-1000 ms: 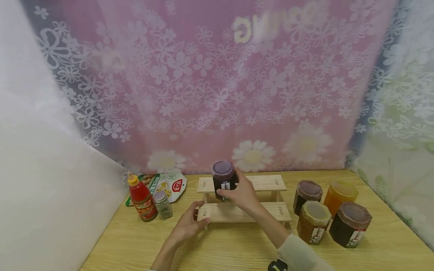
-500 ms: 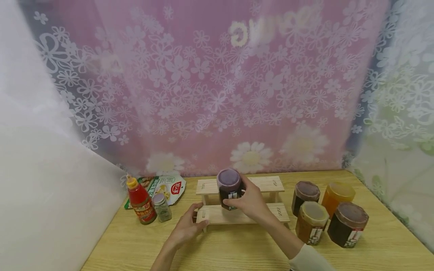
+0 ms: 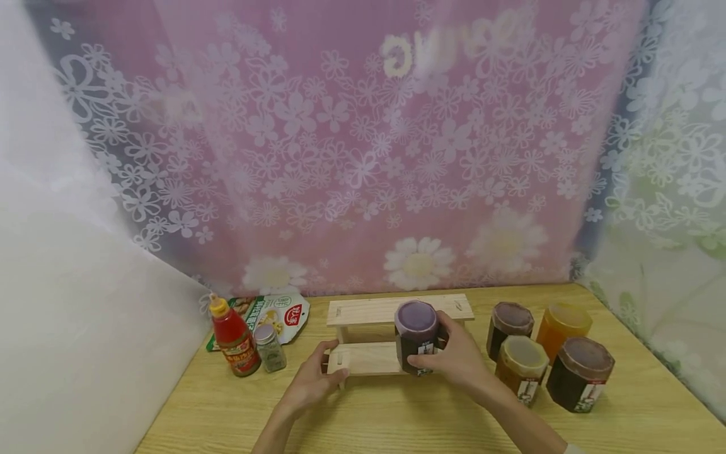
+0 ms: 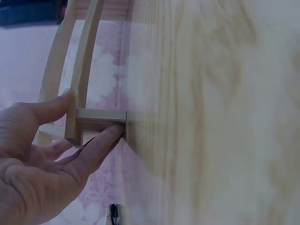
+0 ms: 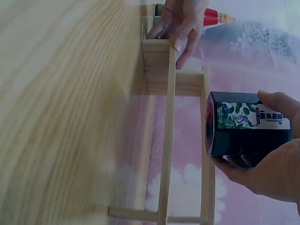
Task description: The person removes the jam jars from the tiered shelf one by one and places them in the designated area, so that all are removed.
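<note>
A dark, many-sided jar (image 3: 409, 350) with a purple lid is in my right hand (image 3: 462, 356), thumb on the near side and fingers behind. It overlaps the right part of the lower board in the head view; the right wrist view shows the jar (image 5: 234, 140) apart from the boards, its label facing the camera. My left hand (image 3: 309, 381) grips the left end of the two-tier wooden rack (image 3: 363, 359). In the left wrist view the thumb of that hand (image 4: 37, 173) presses the board while the fingers reach behind the leg.
Several similar jars, among them an orange one (image 3: 561, 328) and a dark one (image 3: 581, 375), stand right of the rack. On the left are a red sauce bottle (image 3: 235, 343), a small shaker jar (image 3: 270, 350) and a seasoning packet (image 3: 292, 315). A flowered curtain (image 3: 363, 157) hangs behind.
My right hand has carried the jar from over the upper board rightward and nearer, to over the right part of the lower board. The left hand has kept its hold on the rack.
</note>
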Demonstrator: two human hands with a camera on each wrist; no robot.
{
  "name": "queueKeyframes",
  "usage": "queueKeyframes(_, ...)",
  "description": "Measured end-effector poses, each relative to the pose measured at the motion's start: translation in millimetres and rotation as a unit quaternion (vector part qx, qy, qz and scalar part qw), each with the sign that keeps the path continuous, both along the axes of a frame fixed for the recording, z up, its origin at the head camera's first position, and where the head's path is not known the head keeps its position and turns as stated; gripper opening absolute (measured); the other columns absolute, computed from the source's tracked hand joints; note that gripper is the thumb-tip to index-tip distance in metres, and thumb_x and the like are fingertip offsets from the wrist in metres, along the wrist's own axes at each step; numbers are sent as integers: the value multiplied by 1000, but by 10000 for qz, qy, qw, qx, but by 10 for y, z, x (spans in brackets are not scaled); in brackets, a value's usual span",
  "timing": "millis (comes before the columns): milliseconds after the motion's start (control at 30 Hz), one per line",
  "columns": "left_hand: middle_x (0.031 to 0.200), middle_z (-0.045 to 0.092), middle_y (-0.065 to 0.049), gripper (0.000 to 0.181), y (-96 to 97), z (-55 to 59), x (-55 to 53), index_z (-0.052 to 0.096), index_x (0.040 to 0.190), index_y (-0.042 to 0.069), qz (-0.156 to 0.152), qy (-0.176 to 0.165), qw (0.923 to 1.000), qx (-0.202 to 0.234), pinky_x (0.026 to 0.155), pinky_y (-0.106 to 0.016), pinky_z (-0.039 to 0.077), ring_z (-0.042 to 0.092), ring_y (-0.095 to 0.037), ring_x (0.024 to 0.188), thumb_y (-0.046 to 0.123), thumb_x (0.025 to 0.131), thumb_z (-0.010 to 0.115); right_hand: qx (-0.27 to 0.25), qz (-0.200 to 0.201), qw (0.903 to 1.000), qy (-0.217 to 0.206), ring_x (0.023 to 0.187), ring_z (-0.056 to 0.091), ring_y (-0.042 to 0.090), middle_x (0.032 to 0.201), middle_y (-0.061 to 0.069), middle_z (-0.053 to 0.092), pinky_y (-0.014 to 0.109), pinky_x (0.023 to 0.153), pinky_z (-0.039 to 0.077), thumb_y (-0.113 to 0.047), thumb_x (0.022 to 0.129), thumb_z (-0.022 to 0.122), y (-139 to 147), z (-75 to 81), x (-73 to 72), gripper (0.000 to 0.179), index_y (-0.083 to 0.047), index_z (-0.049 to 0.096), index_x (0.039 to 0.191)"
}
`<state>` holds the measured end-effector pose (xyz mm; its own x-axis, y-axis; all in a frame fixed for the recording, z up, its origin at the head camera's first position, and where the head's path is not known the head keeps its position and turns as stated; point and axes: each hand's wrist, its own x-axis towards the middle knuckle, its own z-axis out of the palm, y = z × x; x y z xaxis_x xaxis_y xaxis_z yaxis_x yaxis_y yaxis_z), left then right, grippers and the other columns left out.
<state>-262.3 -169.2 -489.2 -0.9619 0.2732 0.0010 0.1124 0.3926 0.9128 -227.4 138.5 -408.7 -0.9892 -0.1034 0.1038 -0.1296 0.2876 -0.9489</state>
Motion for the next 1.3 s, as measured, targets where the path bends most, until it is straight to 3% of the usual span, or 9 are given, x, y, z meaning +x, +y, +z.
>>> queueKeyframes(133, 121, 61, -20, 69, 7, 1, 7, 39, 156, 4, 24, 7, 10000, 2, 78, -39, 55, 64, -27, 106, 20, 98, 74, 142, -29, 9996, -262, 135, 53, 47, 149, 26, 51, 52, 100, 52, -21, 77, 95, 181, -49, 96, 106, -1, 31, 160)
queueKeyframes(300, 122, 62, -21, 69, 10, 4, 6, 40, 156, 4, 42, 27, 10000, 5, 77, -38, 55, 64, -28, 107, 20, 98, 74, 300, -87, 9989, -349, 134, 55, 46, 148, 26, 53, 50, 101, 53, -23, 77, 94, 413, -126, 200, 104, -2, 33, 159)
queueKeyframes(467, 122, 63, -22, 69, 5, 3, -10, 40, 155, 3, 74, 63, 9999, 94, 78, -39, 54, 65, -28, 107, 18, 97, 75, 521, -65, 9969, -580, 139, 47, 50, 153, 33, 43, 51, 103, 50, -25, 83, 91, 633, -157, 314, 109, 5, 21, 161)
queueKeyframes(733, 126, 61, -23, 70, -10, -33, -33, 37, 156, 2, 57, 29, 9999, 137, 79, -41, 55, 65, -29, 109, 16, 99, 73, 743, 84, 9948, -694, 138, 48, 51, 153, 33, 43, 46, 99, 54, -27, 90, 84, 1019, -219, 483, 101, 4, 19, 161)
queueKeyframes(967, 125, 60, -24, 70, 0, -45, -44, 36, 157, 0, -11, -1, 9998, 199, 79, -41, 54, 64, -28, 108, 16, 99, 72, 866, 302, 9918, -890, 140, 40, 58, 154, 41, 34, 42, 98, 55, -21, 96, 76, 1377, -305, 567, 99, 12, 8, 160)
queueKeyframes(1133, 126, 60, -24, 70, 13, -47, -44, 35, 157, 0, -21, -32, 9996, 267, 79, -40, 54, 64, -28, 109, 15, 99, 72, 1070, 443, 9892, -898, 133, 49, 58, 150, 45, 34, 42, 93, 57, -20, 100, 71, 1606, -359, 646, 93, 17, 6, 157)
queueKeyframes(1300, 126, 60, -24, 70, 16, -16, -45, 36, 157, 1, -22, 3, 9999, 149, 80, -39, 55, 64, -29, 110, 17, 99, 73, 1280, 156, 9848, -1166, 126, 57, 52, 147, 44, 37, 42, 90, 58, -26, 100, 70, 1792, -413, 716, 92, 15, 9, 155)
